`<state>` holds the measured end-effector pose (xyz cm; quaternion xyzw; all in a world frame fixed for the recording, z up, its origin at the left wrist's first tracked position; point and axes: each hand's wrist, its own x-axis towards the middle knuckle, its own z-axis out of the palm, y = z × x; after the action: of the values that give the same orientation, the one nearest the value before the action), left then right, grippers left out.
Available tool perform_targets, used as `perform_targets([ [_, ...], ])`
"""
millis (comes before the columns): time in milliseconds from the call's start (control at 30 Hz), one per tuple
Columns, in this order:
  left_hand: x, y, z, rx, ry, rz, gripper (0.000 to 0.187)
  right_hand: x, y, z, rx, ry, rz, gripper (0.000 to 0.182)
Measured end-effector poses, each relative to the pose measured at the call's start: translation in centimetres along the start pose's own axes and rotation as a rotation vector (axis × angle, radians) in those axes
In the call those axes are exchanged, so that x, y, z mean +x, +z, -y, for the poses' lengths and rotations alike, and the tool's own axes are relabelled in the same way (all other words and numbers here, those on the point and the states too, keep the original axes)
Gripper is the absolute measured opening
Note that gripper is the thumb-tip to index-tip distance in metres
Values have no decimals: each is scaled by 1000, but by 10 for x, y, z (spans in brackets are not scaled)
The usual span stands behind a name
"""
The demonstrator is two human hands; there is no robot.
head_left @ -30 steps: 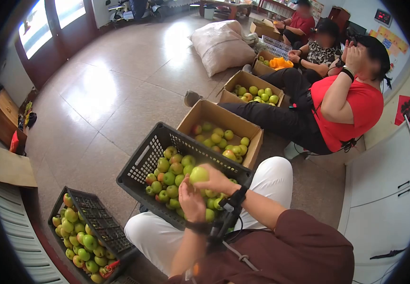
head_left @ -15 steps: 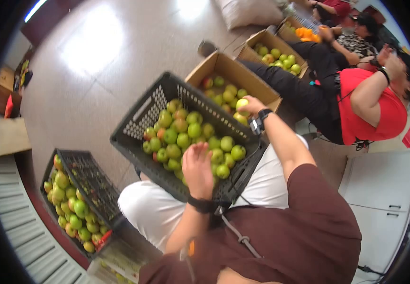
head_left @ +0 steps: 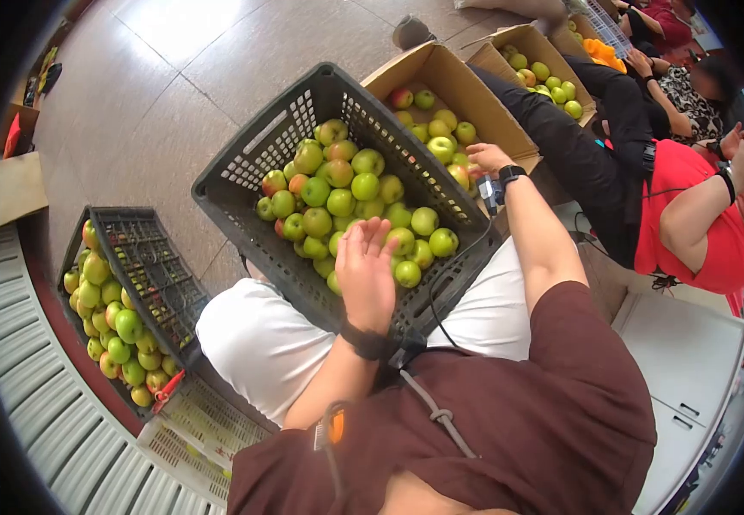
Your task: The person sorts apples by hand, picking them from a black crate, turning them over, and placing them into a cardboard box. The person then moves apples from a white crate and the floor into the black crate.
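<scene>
- Loosened fingers: our right hand is appearing to hold nothing.
- Just left of this grip, one yellow-green apple is lying inside the cardboard box.
- Our left hand, spread, is hovering over the black crate.
- We are judging that lowering softly is avoiding bruises.
</scene>
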<state>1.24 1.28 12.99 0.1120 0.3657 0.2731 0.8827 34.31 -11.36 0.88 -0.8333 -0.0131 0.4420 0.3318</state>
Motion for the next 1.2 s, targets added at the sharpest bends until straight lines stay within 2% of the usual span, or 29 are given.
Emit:
perform_targets([
  [67, 1, -3, -3, 7, 50, -15, 17, -18, 4, 15, 167, -35, -81, 40],
  [133, 4, -7, -8, 15, 129, -45, 16, -37, 10, 30, 329, -160, -105, 32],
  [200, 5, -8, -18, 3, 205, -11, 15, -81, 22, 51, 557, -316, 1, 24],
  [333, 7, -12, -36, -4, 309, -26, 13, -133, 67, 46, 792, -360, 286, 18],
  [467, 7, -18, -39, 3, 362, -19, 9, -140, 119, 1, 880, -187, 345, 19],
  [533, 7, -21, -40, 24, 378, -9, 8, -142, 141, -15, 838, -85, 216, 21],
  [700, 14, -33, -30, 92, 368, -16, 8, -123, 145, -31, 520, -124, -149, 24],
  [733, 16, -35, -28, 107, 364, -14, 8, -118, 138, -33, 339, -122, -244, 29],
  [800, 14, -35, -24, 112, 355, -1, 9, -102, 122, -46, -228, -316, -344, 33],
  [1000, 9, -28, -28, 66, 321, 31, 21, -71, 130, -62, -831, -78, -133, 33],
  [1167, 3, -25, -34, -40, 249, 2, 29, -91, 149, -47, -1054, 210, 7, 44],
  [1200, 4, -25, -35, -61, 234, -8, 29, -101, 152, -40, -1043, 224, -52, 45],
])
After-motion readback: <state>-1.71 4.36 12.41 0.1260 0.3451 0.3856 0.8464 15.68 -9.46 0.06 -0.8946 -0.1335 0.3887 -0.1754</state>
